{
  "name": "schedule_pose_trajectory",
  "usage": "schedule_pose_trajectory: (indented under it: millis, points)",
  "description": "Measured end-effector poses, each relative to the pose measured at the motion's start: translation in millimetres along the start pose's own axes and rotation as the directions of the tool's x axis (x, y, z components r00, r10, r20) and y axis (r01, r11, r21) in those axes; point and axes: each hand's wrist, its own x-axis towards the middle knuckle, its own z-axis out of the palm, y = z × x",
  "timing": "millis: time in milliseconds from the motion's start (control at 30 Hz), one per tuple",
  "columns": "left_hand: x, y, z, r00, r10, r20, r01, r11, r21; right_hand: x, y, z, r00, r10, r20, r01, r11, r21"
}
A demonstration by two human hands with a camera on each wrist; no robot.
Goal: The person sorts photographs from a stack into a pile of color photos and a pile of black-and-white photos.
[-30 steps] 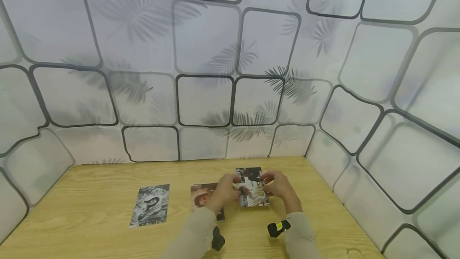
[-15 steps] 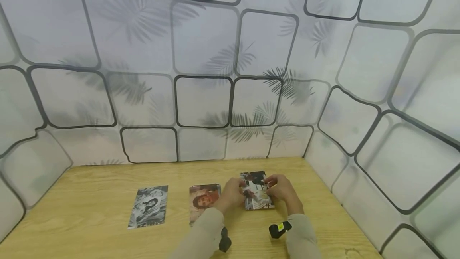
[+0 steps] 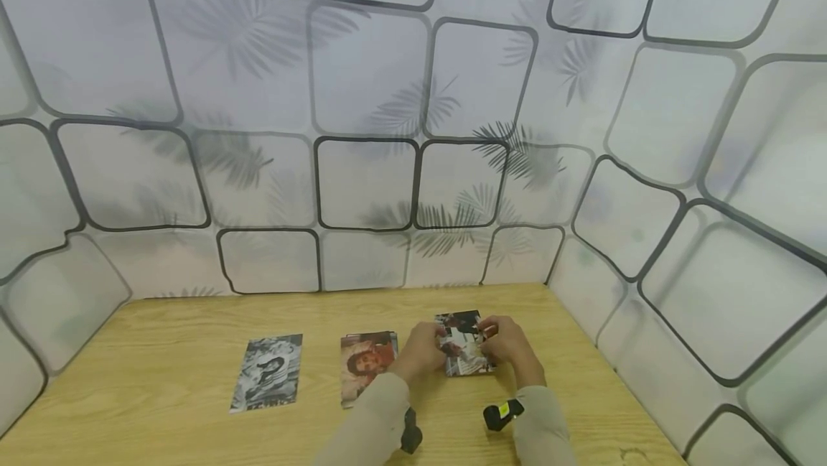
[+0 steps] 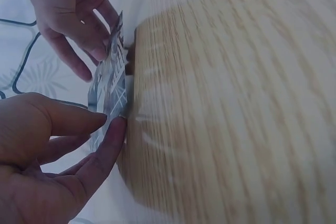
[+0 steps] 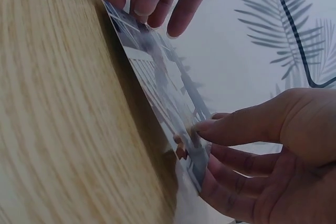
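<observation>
Head view: the photo (image 3: 466, 350) is held over the surface (image 3: 194, 351). Left wrist: one edge, pinched by the left grip (image 4: 39, 135), could be buckled by squeezing. Right wrist: the opposite edge, pinched by the right grip (image 5: 299, 140), could be dropped by uneven release.

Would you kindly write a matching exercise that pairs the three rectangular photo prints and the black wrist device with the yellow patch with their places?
1. black-and-white rectangular photo print
2. reddish-brown rectangular photo print
3. glossy multicoloured rectangular photo print
4. black device with a yellow patch

A. pinched by the left hand and right hand
B. beside the cuff of the right beige sleeve
C. farthest left of the prints
D. between the other two prints

Pairs: 1-C, 2-D, 3-A, 4-B
</observation>
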Motion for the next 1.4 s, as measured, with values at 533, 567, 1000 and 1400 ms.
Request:
schedule_pose_trajectory:
  millis: [533,567,1000,1400]
  points:
    - [0.9,6.9,-0.1,0.997,-0.072,0.039,0.073,0.997,-0.025,-4.7,-6.2,-4.7,0.999,0.026,0.043,-0.024,0.998,-0.050]
    - [-0.1,7.6,-1.0,0.996,-0.074,0.040,0.076,0.997,-0.025,-5.3,-6.6,-4.6,0.999,0.021,0.036,-0.019,0.998,-0.064]
    - [-17.9,9.9,-26.7,0.999,-0.030,0.035,0.030,1.000,0.004,-1.9,-21.5,8.9,0.998,-0.066,0.022,0.068,0.994,-0.080]
    - [-44.2,-2.8,-65.9,0.999,0.007,0.031,-0.010,0.996,0.083,-14.3,-59.1,32.4,0.980,-0.155,0.129,0.148,0.987,0.061]
